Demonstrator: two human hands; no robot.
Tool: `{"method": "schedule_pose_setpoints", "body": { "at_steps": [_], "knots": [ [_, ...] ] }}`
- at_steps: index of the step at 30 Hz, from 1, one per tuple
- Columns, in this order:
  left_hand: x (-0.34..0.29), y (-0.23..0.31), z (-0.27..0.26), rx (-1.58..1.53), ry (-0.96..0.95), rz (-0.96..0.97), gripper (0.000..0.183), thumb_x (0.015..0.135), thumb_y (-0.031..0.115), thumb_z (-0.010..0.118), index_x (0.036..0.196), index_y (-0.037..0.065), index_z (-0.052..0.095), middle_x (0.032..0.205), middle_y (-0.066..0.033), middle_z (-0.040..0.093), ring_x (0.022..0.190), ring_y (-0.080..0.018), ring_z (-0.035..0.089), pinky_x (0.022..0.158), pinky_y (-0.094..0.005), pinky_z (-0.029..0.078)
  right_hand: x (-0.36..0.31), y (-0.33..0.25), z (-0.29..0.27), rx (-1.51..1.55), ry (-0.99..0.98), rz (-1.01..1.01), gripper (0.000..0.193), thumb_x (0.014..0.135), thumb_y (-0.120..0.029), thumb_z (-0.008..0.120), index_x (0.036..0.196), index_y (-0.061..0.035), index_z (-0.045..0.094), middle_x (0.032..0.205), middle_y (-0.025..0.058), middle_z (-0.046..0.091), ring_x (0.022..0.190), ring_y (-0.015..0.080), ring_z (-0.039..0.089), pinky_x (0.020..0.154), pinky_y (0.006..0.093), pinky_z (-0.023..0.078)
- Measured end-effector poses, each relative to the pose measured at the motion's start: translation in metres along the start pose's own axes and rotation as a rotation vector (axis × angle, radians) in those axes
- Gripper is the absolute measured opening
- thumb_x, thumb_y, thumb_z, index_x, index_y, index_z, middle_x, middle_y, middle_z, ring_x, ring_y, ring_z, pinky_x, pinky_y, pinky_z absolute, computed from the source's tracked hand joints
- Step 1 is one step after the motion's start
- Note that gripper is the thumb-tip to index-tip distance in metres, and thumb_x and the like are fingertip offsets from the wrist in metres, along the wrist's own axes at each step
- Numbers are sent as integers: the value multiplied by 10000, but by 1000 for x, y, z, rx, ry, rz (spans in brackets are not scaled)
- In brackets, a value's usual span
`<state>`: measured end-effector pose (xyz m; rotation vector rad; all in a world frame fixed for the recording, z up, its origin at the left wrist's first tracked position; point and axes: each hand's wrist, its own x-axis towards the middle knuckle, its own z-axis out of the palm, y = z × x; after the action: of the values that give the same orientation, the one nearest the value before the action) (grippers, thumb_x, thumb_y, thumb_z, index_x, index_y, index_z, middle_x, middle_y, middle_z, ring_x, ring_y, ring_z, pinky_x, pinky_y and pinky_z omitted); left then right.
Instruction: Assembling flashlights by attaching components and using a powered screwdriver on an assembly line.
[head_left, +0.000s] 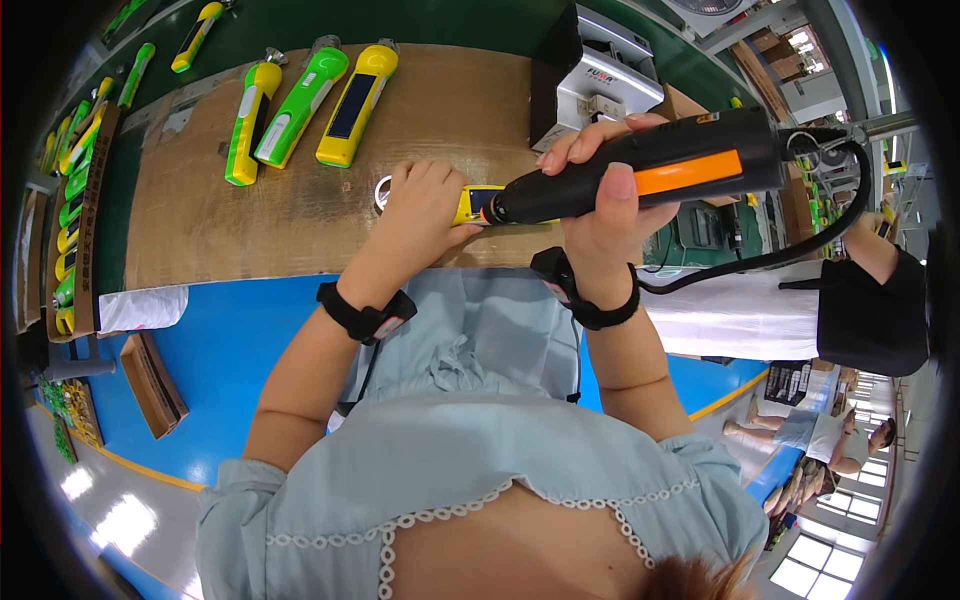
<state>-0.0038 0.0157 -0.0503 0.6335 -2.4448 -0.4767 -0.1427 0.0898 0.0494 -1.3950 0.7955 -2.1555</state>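
We are in the middle of a fastening step, by our reading: our right hand (600, 215) has its grip wrapped fully closed around a black electric screwdriver with an orange panel (650, 170), thumb over the top and fingers curled beneath, with the bit end pointing toward nine o'clock at the yellow flashlight body (475, 203). Our left hand (420, 210) presses down on that flashlight body, fingers folded over it, so its grip is closed on the piece and pins it to the brown table (300, 210); most of the piece is hidden under the hand, and we cannot see the bit's tip. The next move, as we judge it, calls for keeping the tool square to the piece and the piece held firm. A black cable (800, 250) loops away from the tool toward three o'clock. Farther off, toward eleven o'clock, three yellow and green flashlights (300, 105) lie side by side on the table, and a grey machine (600, 80) stands at one o'clock.
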Motion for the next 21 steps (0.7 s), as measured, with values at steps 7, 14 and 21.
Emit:
{"method": "schedule_pose_setpoints", "body": {
  "at_steps": [7,14,21],
  "knots": [
    [0,-1,1,-8,4,-22,458,613,252,789,970,60,577,948,-89,540,988,-297,499,903,-414,337,-3,21,7,-117,10,50,408,750,62,589,1106,17,395,735,127,563,657,186,582,628,303,490],
    [5,-4,-4,34,27,-37,466,583,296,797,899,35,575,887,-104,531,912,-283,502,823,-394,354,-1,27,16,-113,13,106,402,736,67,598,1082,8,402,767,121,568,674,172,583,624,294,489],
    [2,3,-5,25,-16,-86,486,592,286,792,953,42,576,928,-124,511,920,-312,494,799,-414,365,-6,28,13,-168,8,132,410,723,46,626,1069,-11,413,779,112,568,685,157,570,628,282,475]
  ]
}}
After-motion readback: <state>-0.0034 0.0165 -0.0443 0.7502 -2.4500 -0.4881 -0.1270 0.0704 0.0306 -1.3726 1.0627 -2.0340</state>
